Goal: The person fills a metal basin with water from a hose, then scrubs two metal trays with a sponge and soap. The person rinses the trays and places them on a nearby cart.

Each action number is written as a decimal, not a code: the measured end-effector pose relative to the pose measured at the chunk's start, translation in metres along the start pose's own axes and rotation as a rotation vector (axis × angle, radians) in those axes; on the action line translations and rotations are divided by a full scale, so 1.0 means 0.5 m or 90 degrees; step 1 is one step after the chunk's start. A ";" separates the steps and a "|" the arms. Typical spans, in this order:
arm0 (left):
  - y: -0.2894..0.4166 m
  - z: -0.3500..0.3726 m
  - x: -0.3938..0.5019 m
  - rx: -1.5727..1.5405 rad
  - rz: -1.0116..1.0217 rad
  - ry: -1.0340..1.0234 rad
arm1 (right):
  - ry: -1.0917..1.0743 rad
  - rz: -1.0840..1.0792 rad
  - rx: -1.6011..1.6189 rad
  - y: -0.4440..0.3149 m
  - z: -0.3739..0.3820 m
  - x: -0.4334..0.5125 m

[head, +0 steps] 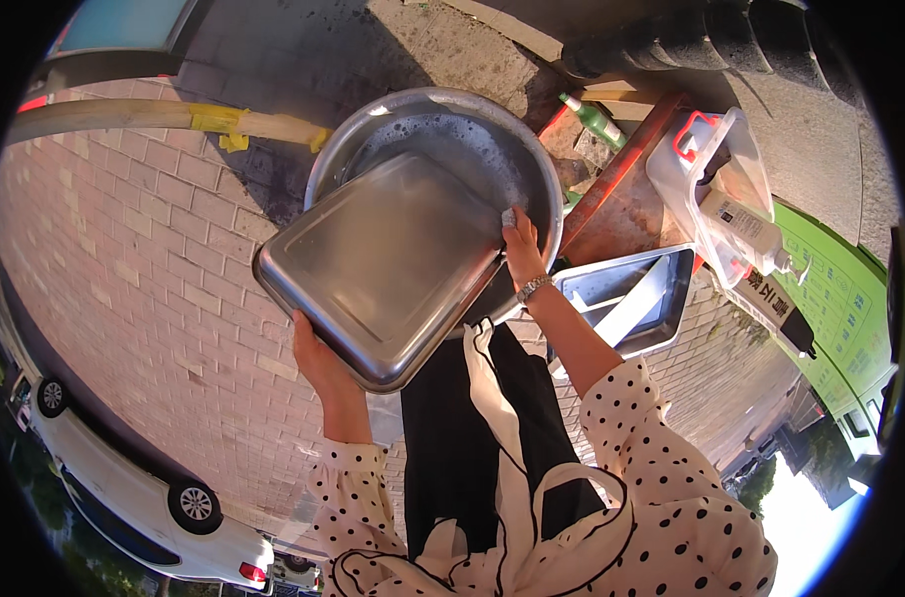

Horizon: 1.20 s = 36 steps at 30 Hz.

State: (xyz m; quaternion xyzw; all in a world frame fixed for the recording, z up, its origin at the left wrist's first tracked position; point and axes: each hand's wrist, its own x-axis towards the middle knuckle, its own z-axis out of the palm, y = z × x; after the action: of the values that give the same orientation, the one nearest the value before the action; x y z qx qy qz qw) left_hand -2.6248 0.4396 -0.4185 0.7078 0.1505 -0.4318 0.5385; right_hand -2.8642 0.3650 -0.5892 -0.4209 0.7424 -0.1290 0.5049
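Note:
A rectangular stainless steel tray (385, 261) is tilted over a round metal basin (437, 97) of foamy water, its underside facing up. My left hand (322, 366) grips the tray's near left edge, the fingers hidden beneath it. At the tray's right edge is my right hand (523, 246), its fingers curled around a small pale item (508, 218) that I cannot identify; a metal bracelet circles the wrist. The tray hides much of the basin's near side.
Right of the basin, a second metal tray (680, 298) holds flat white pieces. Beyond it stand a reddish table (624, 201), a clear plastic box (669, 179), a pump bottle (743, 227) and a green glass bottle (598, 123). A curved pole (146, 119) with yellow tape lies leftward.

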 end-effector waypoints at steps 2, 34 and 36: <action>-0.029 -0.019 0.005 -0.030 0.056 -0.004 | -0.122 0.128 0.245 -0.083 0.014 -0.118; -0.058 -0.077 0.022 0.134 0.072 0.008 | -0.211 -0.347 -0.364 -0.262 0.283 0.152; -0.029 -0.060 0.041 0.155 0.067 -0.011 | -0.243 -0.476 -0.324 -0.273 0.274 0.111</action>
State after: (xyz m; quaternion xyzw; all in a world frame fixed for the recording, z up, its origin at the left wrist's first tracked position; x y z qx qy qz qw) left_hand -2.6091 0.4668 -0.4421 0.7711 0.0548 -0.4243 0.4716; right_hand -2.6869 0.2713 -0.6033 -0.7850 0.4426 -0.0366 0.4320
